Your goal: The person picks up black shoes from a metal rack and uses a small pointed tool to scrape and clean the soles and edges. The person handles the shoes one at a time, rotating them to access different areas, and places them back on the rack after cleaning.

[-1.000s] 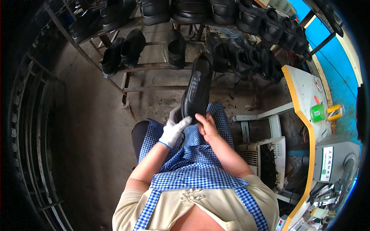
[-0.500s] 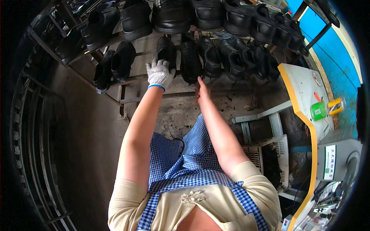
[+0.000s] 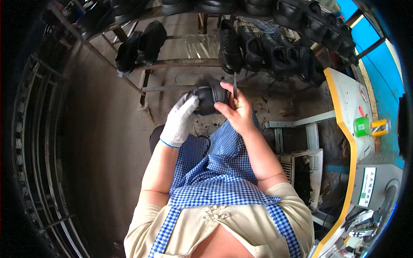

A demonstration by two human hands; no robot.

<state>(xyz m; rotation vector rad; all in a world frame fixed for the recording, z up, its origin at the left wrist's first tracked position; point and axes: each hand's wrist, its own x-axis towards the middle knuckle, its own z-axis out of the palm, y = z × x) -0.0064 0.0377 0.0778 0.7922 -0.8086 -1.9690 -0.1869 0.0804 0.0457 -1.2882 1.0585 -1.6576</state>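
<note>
A black shoe (image 3: pixel 205 99) is held between my two hands in front of the rack, its outline partly blurred by motion. My left hand (image 3: pixel 177 122), in a white knitted glove with a blue cuff, closes on the shoe's left side, thumb on top. My bare right hand (image 3: pixel 239 111) grips the right side with thumb and index finger. A slim pointed metal tool (image 3: pixel 235 89) sticks up from that same hand; its exact kind is unclear, and its lower end is tucked into the fingers.
Black shoes (image 3: pixel 230 47) line the lower shelf (image 3: pixel 185 62) of a metal rack, with more on the shelf above. At right stands a yellow-edged table (image 3: pixel 344 107) with a green container (image 3: pixel 361 127) and a grey machine (image 3: pixel 374 180). A white plastic crate (image 3: pixel 315 172) sits beneath it.
The black shoe by my gloved hand has left the lower shelf and come toward me. Both hands have drawn back from the rack and now hold the shoe together.
</note>
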